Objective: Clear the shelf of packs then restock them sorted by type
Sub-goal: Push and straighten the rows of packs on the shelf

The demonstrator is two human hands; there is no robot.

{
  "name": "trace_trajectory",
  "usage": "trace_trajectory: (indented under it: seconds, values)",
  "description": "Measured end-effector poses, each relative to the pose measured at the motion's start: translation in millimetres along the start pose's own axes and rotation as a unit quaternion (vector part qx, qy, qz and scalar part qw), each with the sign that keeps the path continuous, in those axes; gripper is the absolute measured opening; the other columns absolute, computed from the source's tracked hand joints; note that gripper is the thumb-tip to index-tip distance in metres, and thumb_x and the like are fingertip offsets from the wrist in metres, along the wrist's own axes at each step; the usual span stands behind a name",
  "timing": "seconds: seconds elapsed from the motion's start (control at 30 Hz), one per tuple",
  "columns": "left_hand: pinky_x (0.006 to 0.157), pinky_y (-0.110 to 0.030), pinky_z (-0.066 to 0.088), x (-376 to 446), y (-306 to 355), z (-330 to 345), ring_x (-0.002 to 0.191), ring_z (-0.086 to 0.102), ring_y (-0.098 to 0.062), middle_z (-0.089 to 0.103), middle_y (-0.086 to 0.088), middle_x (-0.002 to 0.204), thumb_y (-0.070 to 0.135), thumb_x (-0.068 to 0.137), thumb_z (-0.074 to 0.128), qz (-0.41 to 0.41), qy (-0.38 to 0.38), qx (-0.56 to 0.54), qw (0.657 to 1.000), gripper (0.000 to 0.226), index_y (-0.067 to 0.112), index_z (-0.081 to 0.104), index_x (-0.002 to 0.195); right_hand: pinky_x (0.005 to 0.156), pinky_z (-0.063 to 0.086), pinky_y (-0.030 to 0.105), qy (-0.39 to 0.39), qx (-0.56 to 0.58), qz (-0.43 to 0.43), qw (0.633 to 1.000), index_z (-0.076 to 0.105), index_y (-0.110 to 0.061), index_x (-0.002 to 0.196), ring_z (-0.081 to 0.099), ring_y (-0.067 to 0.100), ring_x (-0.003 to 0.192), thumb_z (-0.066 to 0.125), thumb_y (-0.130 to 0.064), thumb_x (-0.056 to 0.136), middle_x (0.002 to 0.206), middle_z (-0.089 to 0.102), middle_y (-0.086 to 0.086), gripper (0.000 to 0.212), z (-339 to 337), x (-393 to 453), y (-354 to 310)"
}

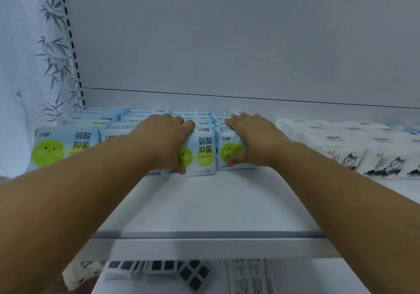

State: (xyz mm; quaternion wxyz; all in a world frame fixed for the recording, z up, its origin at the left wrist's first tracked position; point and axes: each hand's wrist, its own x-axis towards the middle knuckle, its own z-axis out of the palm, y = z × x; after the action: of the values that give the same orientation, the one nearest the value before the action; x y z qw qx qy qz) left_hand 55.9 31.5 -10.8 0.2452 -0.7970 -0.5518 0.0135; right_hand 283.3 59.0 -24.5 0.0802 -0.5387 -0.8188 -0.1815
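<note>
While our left hand (169,138) curls its fingers over the top of one blue pack (201,153) printed 弱酸抑菌 with green smiling circles, thumb at its lower front, our right hand (252,139) grips the matching pack (228,150) just beside it the same way. Both stand at the front of rows of blue packs (145,117) on the white shelf (216,203). White packs (345,143) with ink-drawn animals lie to the right, and bamboo-print wallpaper (29,55) covers the left wall.

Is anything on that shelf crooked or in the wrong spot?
Mostly tidy. One blue pack, gripped by the left hand, sticks out slightly ahead of its neighbours. White packs sit apart on the right.
</note>
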Motion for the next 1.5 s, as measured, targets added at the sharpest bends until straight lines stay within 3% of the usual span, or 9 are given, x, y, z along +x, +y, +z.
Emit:
trace_trajectory:
  seconds: [0.17, 0.3, 0.4, 0.5, 0.67, 0.9, 1.1, 1.37, 1.5]
  values:
    - [0.097, -0.037, 0.045, 5, 1, 11, 0.114, 0.053, -0.022, 0.054, 0.001, 0.129, 0.068, 0.067, 0.073, 0.02, 0.049, 0.026, 0.998, 0.092, 0.023, 0.034, 0.138, 0.119, 0.016, 0.038, -0.004, -0.007, 0.014, 1.0, 0.019, -0.025, 0.154, 0.024, 0.021, 0.146, 0.072, -0.07, 0.068, 0.16, 0.026, -0.001, 0.11, 2, -2, -2]
    - [0.096, -0.038, 0.045, 6, -3, 11, 0.114, 0.053, -0.022, 0.053, 0.001, 0.129, 0.071, 0.064, 0.071, 0.036, 0.071, 0.018, 0.997, 0.094, 0.023, 0.035, 0.137, 0.122, 0.001, 0.05, -0.015, -0.077, 0.042, 0.996, 0.01, -0.024, 0.156, 0.003, 0.022, 0.151, 0.06, -0.076, 0.073, 0.164, 0.01, 0.003, 0.11, 0, -4, -8]
    - [0.1, -0.04, 0.043, 6, -5, 11, 0.12, 0.051, -0.022, 0.049, 0.001, 0.135, 0.075, 0.06, 0.07, 0.048, 0.077, -0.01, 0.996, 0.105, 0.024, 0.029, 0.143, 0.122, -0.001, 0.044, 0.0, -0.066, 0.012, 0.998, 0.004, -0.019, 0.157, 0.001, 0.022, 0.151, 0.064, -0.074, 0.072, 0.165, 0.005, 0.005, 0.117, -8, -5, -19]
    - [0.098, -0.041, 0.044, 8, -8, 16, 0.117, 0.053, -0.023, 0.051, -0.001, 0.133, 0.072, 0.058, 0.073, 0.065, 0.091, 0.013, 0.994, 0.106, 0.024, 0.03, 0.143, 0.121, 0.004, 0.032, 0.007, 0.018, -0.031, 0.999, 0.005, -0.016, 0.157, 0.008, 0.019, 0.151, 0.074, -0.067, 0.067, 0.164, 0.01, 0.003, 0.124, -15, -2, -40]
    - [0.101, -0.04, 0.04, 12, -13, 28, 0.118, 0.052, -0.026, 0.051, -0.003, 0.133, 0.065, 0.065, 0.075, 0.073, 0.136, 0.032, 0.987, 0.102, 0.021, 0.028, 0.144, 0.121, 0.004, 0.038, 0.062, -0.022, -0.029, 0.997, 0.022, -0.014, 0.152, 0.022, 0.02, 0.147, 0.074, -0.063, 0.07, 0.158, 0.03, 0.004, 0.109, -1, 15, -64]
    - [0.104, -0.04, 0.039, 12, -30, 28, 0.126, 0.048, -0.026, 0.041, -0.007, 0.146, 0.069, 0.062, 0.072, 0.067, 0.125, 0.006, 0.99, 0.106, 0.024, 0.025, 0.145, 0.121, -0.005, 0.043, 0.05, -0.092, -0.022, 0.994, 0.015, -0.014, 0.155, 0.015, 0.023, 0.15, 0.067, -0.07, 0.072, 0.161, 0.023, 0.005, 0.113, -5, 20, -70]
    - [0.095, -0.037, 0.04, 16, -28, 38, 0.106, 0.057, -0.025, 0.056, -0.003, 0.117, 0.066, 0.069, 0.07, 0.074, 0.147, 0.052, 0.985, 0.094, 0.018, 0.03, 0.138, 0.122, 0.001, 0.038, 0.046, -0.071, -0.029, 0.996, 0.018, -0.012, 0.154, 0.02, 0.02, 0.148, 0.07, -0.063, 0.075, 0.159, 0.027, 0.004, 0.108, -2, 22, -77]
    - [0.106, -0.041, 0.037, 6, -15, 23, 0.126, 0.047, -0.027, 0.042, -0.007, 0.144, 0.062, 0.07, 0.071, 0.079, 0.179, 0.027, 0.98, 0.104, 0.016, 0.021, 0.149, 0.121, 0.002, 0.033, 0.014, -0.018, 0.0, 1.0, 0.004, -0.021, 0.156, 0.013, 0.015, 0.149, 0.079, -0.069, 0.058, 0.163, 0.013, -0.001, 0.133, -18, 16, -50]
    - [0.111, -0.044, 0.033, 8, 3, 25, 0.131, 0.042, -0.031, 0.038, -0.012, 0.148, 0.04, 0.082, 0.067, 0.069, 0.156, 0.054, 0.984, 0.097, 0.012, 0.009, 0.153, 0.116, 0.022, 0.031, -0.026, -0.013, 0.02, 0.999, 0.009, -0.024, 0.156, 0.028, 0.017, 0.143, 0.085, -0.061, 0.054, 0.16, 0.024, -0.005, 0.133, -12, 11, -30]
